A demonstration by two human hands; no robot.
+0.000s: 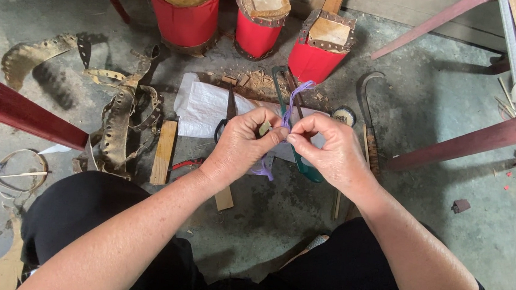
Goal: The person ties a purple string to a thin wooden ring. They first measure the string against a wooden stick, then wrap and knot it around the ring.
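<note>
Purple string [295,96] runs between your two hands, held up over the concrete floor [440,96] in front of your knees. Your left hand [241,145] pinches it with a small pale piece against the thumb, fingers closed tight, so the strand stays taut. Your right hand [329,149] meets it fingertip to fingertip, also pinched shut on the string, leaving a loop standing above and a tail hanging below. Close beneath lie a white sheet [203,107], green-handled scissors [304,166] and a curved blade [368,101]; three red drums [253,34] stand beyond.
</note>
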